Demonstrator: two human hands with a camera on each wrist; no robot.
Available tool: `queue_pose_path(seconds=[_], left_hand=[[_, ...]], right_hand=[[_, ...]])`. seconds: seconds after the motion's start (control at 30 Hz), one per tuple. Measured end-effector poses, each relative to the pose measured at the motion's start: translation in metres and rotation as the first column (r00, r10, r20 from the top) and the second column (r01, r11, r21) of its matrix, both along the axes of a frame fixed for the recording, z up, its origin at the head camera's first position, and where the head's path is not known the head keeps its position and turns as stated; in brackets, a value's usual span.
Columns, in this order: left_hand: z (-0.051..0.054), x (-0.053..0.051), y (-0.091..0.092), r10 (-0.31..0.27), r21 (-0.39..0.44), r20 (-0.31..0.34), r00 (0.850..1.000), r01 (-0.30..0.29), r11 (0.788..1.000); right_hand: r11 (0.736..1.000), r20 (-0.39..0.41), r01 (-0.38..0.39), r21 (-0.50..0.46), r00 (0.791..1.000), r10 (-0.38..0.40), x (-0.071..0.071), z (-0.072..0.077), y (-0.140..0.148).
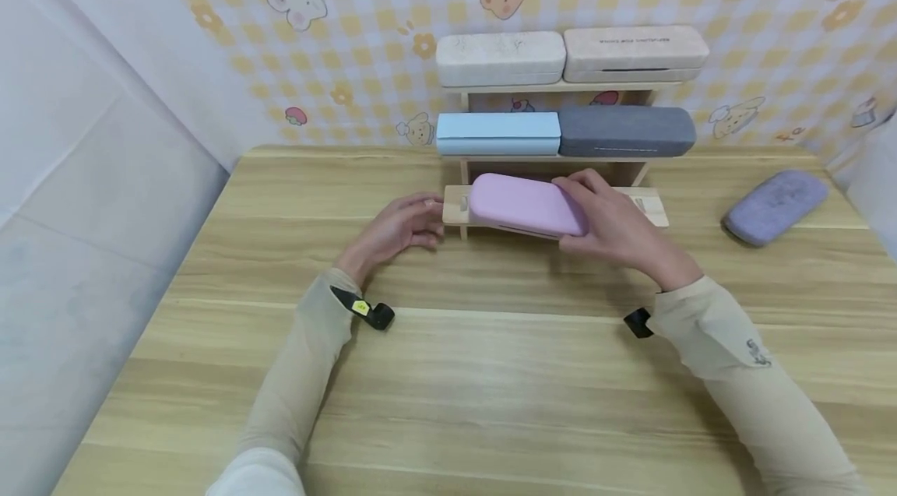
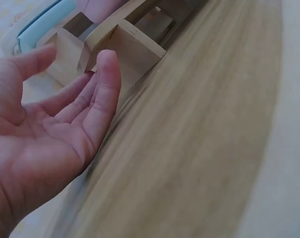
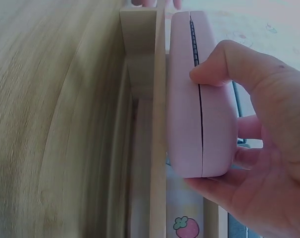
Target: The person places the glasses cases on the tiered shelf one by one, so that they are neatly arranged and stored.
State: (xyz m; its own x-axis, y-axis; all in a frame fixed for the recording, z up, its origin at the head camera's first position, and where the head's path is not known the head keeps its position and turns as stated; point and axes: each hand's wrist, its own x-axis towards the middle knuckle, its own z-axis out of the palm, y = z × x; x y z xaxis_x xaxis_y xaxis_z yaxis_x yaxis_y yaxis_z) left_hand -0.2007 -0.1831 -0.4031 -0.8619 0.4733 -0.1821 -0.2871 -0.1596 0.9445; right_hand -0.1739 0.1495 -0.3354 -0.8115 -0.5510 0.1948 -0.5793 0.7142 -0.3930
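A pink glasses case (image 1: 525,204) is at the lowest tier of a small wooden stepped rack (image 1: 652,206). My right hand (image 1: 617,219) grips its right end; in the right wrist view the thumb lies across the seam of the case (image 3: 184,124) and the fingers are behind it. At the rack's left end is my left hand (image 1: 401,230), fingers loosely bent beside the lowest board. The left wrist view has this hand (image 2: 51,124) palm up with nothing in it, fingertips by the rack's side panel (image 2: 135,49); whether they touch it I cannot tell.
On the middle tier sit a light blue case (image 1: 497,134) and a dark grey case (image 1: 627,131). A white case (image 1: 501,60) and a beige case (image 1: 636,54) occupy the top tier. Right of the rack, a purple-grey case (image 1: 775,208) lies on the wooden table (image 1: 476,395).
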Motion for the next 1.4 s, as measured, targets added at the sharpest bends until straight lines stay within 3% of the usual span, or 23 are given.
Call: queue_pose_path(seconds=[0.33,0.7,1.0,1.4], left_hand=[[0.007,-0.003,0.006,-0.024,-0.109,-0.134,0.991,0.009,0.994],[0.011,-0.007,0.018,-0.003,-0.189,-0.148,0.989,-0.026,0.982],[0.010,0.000,0.004,-0.004,-0.214,-0.183,0.983,-0.036,0.976],[0.008,0.002,-0.001,0.010,-0.194,-0.177,0.984,-0.045,0.980]], right_hand=[[1.000,0.022,-0.018,0.016,1.000,0.018,-0.005,0.001,0.005],[0.998,0.102,-0.056,-0.026,0.993,0.059,-0.015,0.002,0.007],[0.993,0.129,-0.088,-0.085,0.987,0.098,-0.025,-0.005,-0.012],[0.980,0.155,-0.047,-0.193,0.985,0.078,-0.027,-0.009,-0.023]])
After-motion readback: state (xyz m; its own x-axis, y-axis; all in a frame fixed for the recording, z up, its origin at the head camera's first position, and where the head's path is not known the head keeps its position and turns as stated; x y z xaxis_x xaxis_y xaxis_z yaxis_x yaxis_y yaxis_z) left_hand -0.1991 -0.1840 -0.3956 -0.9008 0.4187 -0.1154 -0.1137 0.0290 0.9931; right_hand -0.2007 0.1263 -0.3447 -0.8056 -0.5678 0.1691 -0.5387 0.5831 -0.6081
